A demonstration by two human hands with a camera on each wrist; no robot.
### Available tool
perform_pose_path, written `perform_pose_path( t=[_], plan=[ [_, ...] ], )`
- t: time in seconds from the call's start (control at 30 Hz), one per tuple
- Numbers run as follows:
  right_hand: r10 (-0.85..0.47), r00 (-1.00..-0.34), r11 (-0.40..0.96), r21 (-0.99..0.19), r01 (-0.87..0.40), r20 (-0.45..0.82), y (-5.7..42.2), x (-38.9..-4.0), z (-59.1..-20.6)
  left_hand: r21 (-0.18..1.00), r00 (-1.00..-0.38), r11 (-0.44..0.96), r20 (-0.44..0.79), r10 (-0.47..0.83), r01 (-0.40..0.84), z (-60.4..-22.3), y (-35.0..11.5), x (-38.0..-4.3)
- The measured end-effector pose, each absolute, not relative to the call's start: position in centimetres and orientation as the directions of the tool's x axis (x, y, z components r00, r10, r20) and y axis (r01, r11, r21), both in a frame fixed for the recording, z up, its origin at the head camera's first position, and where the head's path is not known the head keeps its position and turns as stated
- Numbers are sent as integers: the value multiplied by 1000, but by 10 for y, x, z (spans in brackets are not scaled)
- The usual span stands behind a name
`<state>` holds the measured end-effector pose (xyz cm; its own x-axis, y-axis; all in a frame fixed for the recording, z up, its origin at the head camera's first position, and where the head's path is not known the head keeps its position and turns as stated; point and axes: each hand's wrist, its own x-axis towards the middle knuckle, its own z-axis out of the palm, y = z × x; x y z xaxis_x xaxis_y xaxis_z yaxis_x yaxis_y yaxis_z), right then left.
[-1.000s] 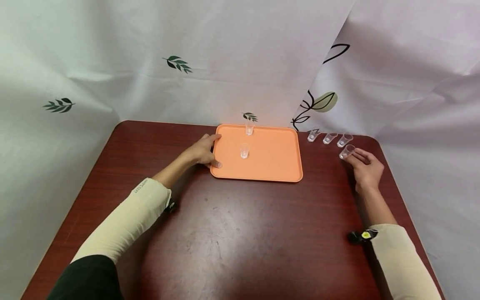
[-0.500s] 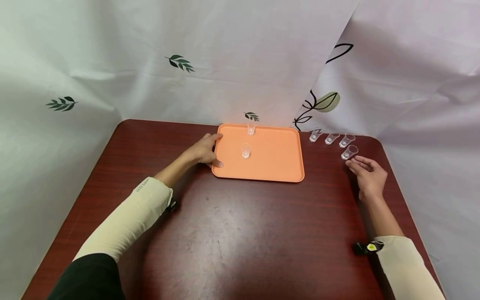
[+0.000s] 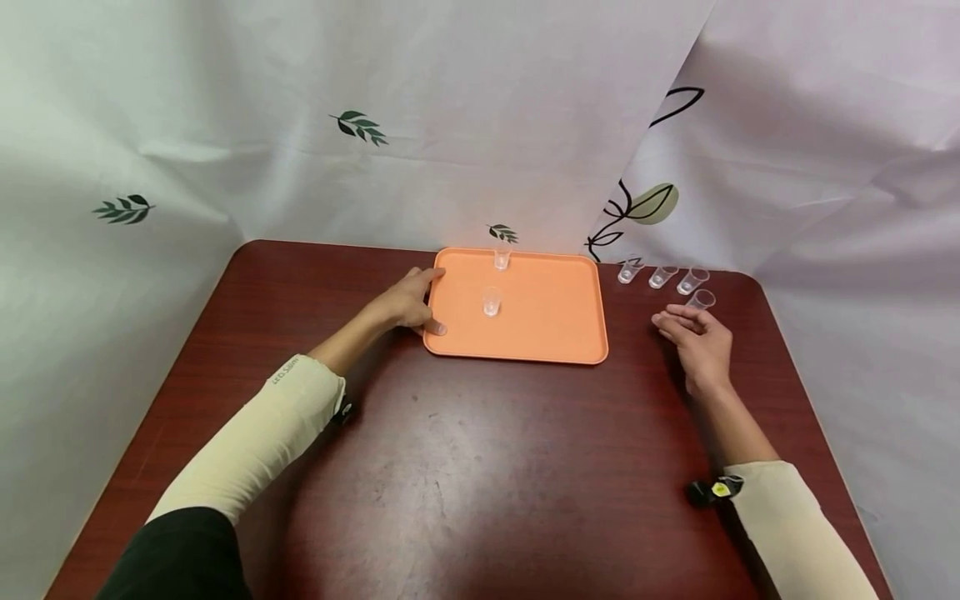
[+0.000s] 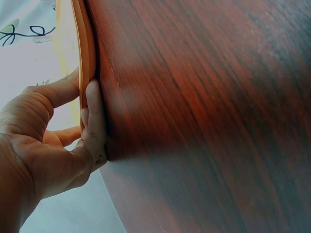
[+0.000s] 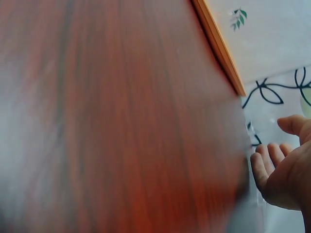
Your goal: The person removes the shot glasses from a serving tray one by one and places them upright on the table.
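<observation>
My left hand (image 3: 410,300) grips the left rim of an orange tray (image 3: 543,333), its thumb over the edge. In the left wrist view, fingers (image 4: 95,114) of that hand lie under the tray. Two small clear cups stand on the tray, a rear cup (image 3: 502,260) and a nearer cup (image 3: 491,302). My right hand (image 3: 701,342) hovers over the table with loosely bent fingers and nothing in them. Just behind it stands a clear cup (image 3: 702,298), its lower part hidden by the fingers. The right wrist view shows this hand's thumb apart from the fingers.
Behind the right hand, a row of clear cups runs along the back edge: a left cup (image 3: 630,272), a middle cup (image 3: 662,277) and a right cup (image 3: 692,280). A white patterned curtain (image 3: 450,125) borders the dark red wooden table (image 3: 480,467).
My right hand has let go of the front right cup, drawn back from it, then shifted left in front of it. The left hand stays at the tray.
</observation>
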<state>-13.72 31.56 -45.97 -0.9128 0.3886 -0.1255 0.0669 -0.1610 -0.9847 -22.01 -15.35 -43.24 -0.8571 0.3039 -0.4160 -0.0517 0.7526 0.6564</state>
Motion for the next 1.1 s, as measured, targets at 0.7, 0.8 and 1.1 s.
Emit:
perform_pose_path(
  t=[0.7, 0.8, 1.1],
  plan=[
    [205, -976, 77, -993, 93, -75, 246, -163, -458, 659, -854, 749, -427, 296, -71, -434, -155, -220],
    [198, -978, 112, -989, 93, -69, 240, -165, -457, 651, -856, 757, -422, 298, -58, -433, -154, -220],
    [163, -985, 96, -993, 66, -49, 226, -171, -458, 679, -853, 730, -423, 305, -76, -434, -153, -222]
  ],
)
